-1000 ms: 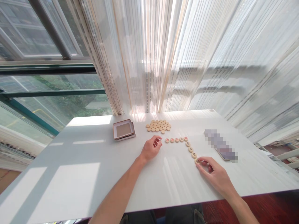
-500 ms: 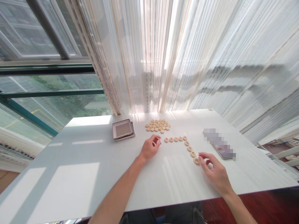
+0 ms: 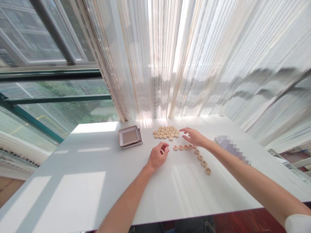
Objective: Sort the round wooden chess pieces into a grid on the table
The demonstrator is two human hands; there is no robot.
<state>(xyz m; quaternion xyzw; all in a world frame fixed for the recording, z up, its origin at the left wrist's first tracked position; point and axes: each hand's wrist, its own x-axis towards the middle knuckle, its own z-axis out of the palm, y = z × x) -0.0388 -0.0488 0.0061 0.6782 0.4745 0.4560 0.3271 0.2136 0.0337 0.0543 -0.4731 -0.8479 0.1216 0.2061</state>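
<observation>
My right hand (image 3: 193,136) hovers at the right end of a cluster of blank-faced wooden xiangqi pieces (image 3: 165,132), its fingers apart and holding nothing. On the table, a bent line of face-up pieces runs sideways with red-marked ones (image 3: 180,147) and then toward me with black-marked ones (image 3: 204,162). The corner of that line is partly covered by my right wrist. Left of the line's red end, my left hand (image 3: 158,156) rests with its fingers curled and thumb and fingertips close together; whatever may be between them cannot be made out.
An open cardboard box (image 3: 130,136) stands left of the cluster on the white table (image 3: 80,181). A phone-like object (image 3: 230,148), partly blurred, lies at the right beneath my forearm. Sheer curtains (image 3: 165,64) and a window border the far edge.
My right hand has moved from the near end of the black-marked line, up and away to the cluster of blank pieces. The left hand has kept its place and shape.
</observation>
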